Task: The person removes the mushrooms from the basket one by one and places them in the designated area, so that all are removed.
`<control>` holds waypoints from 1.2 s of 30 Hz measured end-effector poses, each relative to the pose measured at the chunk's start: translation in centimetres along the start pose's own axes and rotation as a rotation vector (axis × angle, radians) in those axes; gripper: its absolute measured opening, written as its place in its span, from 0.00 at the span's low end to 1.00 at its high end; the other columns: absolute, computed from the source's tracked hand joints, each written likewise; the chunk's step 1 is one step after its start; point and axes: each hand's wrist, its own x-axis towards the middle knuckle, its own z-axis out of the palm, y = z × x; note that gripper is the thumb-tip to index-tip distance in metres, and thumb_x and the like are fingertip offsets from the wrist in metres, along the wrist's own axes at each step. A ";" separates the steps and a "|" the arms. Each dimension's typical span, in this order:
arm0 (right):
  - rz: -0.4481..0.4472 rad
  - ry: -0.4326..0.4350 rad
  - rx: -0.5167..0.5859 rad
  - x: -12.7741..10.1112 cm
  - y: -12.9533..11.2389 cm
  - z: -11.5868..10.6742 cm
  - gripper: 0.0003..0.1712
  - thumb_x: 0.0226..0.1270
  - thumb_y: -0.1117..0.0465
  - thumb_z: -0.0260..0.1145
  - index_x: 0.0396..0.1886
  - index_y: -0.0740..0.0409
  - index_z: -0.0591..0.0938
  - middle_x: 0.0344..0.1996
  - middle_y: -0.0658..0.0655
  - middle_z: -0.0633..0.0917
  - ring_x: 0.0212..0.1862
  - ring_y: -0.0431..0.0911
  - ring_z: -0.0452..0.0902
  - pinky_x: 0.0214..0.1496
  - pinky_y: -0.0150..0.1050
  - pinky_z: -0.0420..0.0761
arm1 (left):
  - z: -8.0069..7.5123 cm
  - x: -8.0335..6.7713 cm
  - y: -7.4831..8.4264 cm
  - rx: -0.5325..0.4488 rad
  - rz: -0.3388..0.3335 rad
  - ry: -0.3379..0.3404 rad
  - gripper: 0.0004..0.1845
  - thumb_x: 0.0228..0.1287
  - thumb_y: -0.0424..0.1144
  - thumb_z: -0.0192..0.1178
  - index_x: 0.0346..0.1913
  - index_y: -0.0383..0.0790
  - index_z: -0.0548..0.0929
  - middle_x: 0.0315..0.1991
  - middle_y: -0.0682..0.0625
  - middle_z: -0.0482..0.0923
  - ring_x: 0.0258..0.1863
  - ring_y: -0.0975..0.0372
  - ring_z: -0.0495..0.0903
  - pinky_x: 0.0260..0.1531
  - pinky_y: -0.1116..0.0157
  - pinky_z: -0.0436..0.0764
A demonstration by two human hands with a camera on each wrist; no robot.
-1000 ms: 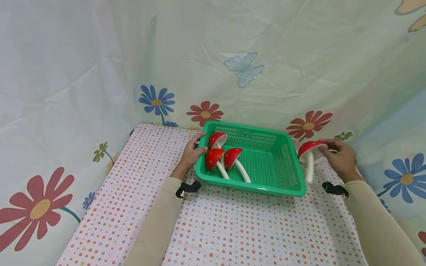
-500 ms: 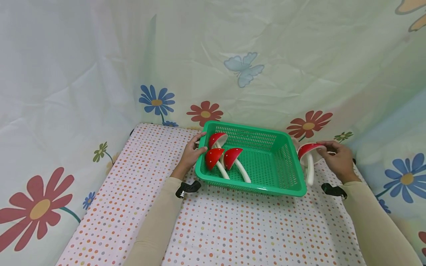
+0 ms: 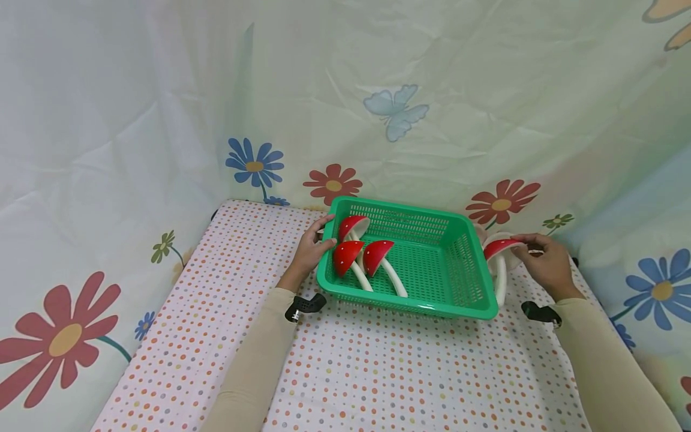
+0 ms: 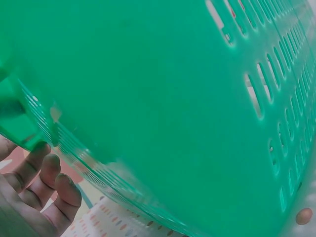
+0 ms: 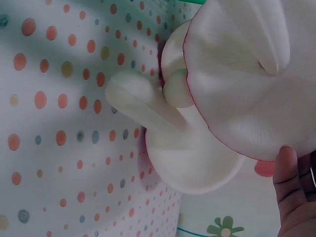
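My left hand (image 3: 312,246) grips the left rim of a green plastic basket (image 3: 410,307), the thumb on the rim and the fingers at its outer side. Inside the basket's left end lie red-capped toy mushrooms with white stems: one at the back (image 3: 352,228), a front left mushroom (image 3: 345,259) and a front right mushroom (image 3: 376,258). Just outside the right end, my right hand (image 3: 547,264) pinches the cap edge of another mushroom (image 3: 501,246), stem downward. From the right wrist, this mushroom's white underside (image 5: 237,103) faces the camera, the thumb against its edge.
More mushrooms (image 5: 192,158) lie on the dotted tablecloth (image 3: 345,372) behind the held one, mostly hidden from the head view by it and the basket. A flower-printed curtain (image 3: 291,90) rises behind the table and along both sides.
My right hand has moved slightly left and down, bringing the held mushroom closer to the basket's right end. Left hand, basket and the mushrooms in it stay in place.
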 end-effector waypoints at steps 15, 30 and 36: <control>0.002 -0.021 -0.053 -0.8 0.7 1.2 0.20 0.71 0.55 0.62 0.51 0.68 0.82 0.43 0.48 0.78 0.37 0.18 0.64 0.37 0.15 0.67 | 0.0 0.1 -0.2 -0.008 0.010 0.003 0.31 0.69 0.25 0.52 0.74 0.32 0.61 0.66 0.30 0.63 0.45 0.60 0.72 0.40 0.70 0.79; 0.026 -0.060 -0.048 -1.5 0.4 1.9 0.19 0.71 0.56 0.60 0.51 0.67 0.82 0.48 0.63 0.79 0.38 0.19 0.63 0.36 0.15 0.67 | -0.3 0.9 -2.1 -0.007 -0.005 0.012 0.31 0.70 0.27 0.53 0.75 0.37 0.62 0.66 0.32 0.63 0.46 0.59 0.72 0.40 0.69 0.79; 0.007 -0.054 -0.054 -1.7 0.6 2.4 0.17 0.69 0.58 0.62 0.49 0.66 0.83 0.44 0.59 0.80 0.37 0.18 0.64 0.36 0.13 0.67 | -0.3 1.3 -3.3 -0.005 0.008 0.038 0.30 0.70 0.29 0.54 0.74 0.42 0.64 0.64 0.35 0.65 0.46 0.58 0.72 0.39 0.69 0.80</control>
